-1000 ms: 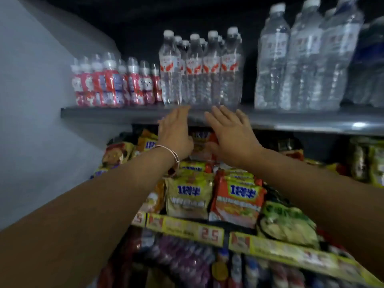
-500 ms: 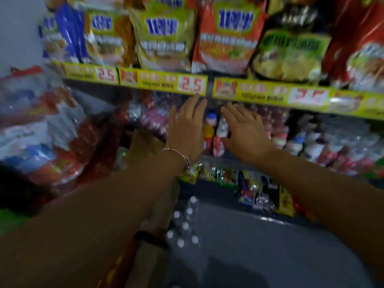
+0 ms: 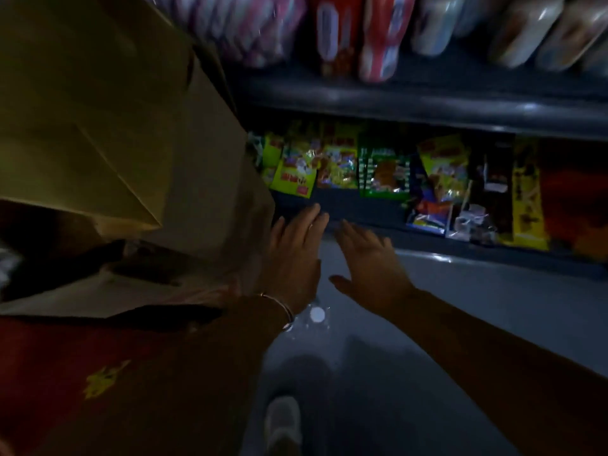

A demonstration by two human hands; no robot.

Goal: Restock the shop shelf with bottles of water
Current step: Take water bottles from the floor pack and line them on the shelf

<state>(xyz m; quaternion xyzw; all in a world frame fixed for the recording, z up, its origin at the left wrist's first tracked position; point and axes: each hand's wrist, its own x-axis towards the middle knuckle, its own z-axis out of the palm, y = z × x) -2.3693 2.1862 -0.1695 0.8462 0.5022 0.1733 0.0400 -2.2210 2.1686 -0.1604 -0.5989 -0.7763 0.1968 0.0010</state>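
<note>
Above the floor beside a cardboard box (image 3: 138, 159), the left hand (image 3: 292, 258) and right hand (image 3: 371, 268), both spread empty, have dropped from the water shelf toward a bottle cap (image 3: 317, 314), likely fetching more.

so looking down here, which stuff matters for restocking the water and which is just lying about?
Belongs to the job:
left hand, open and empty
right hand, open and empty
white bottle cap below the left wrist

Just lying about:
snack packets on the bottom shelf
cardboard box
</note>
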